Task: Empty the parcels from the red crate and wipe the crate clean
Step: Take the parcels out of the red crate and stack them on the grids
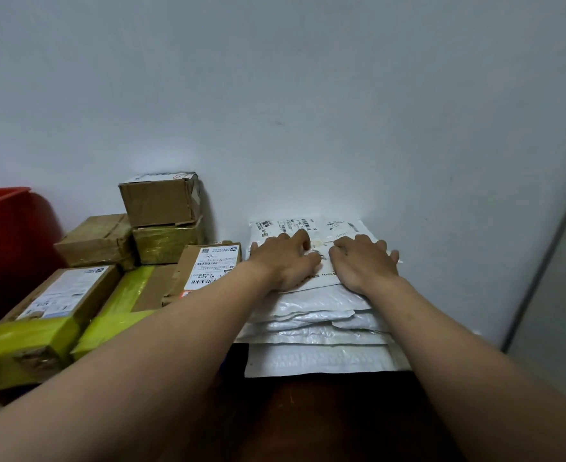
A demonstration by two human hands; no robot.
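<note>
Parcels are out of the red crate, which stands at the far left with its inside hidden, so I cannot tell whether it is empty. Cardboard boxes are piled beside it. White padded envelopes lie flat in a stack against the wall, long axis seemingly running from the person to the wall, labels at the far end. The left hand and right hand rest on the top one, fingers bent and apart; whether they hook its edges I cannot tell. Being slick and unevenly stacked, the envelopes may well slide forward once that pressure lifts.
</note>
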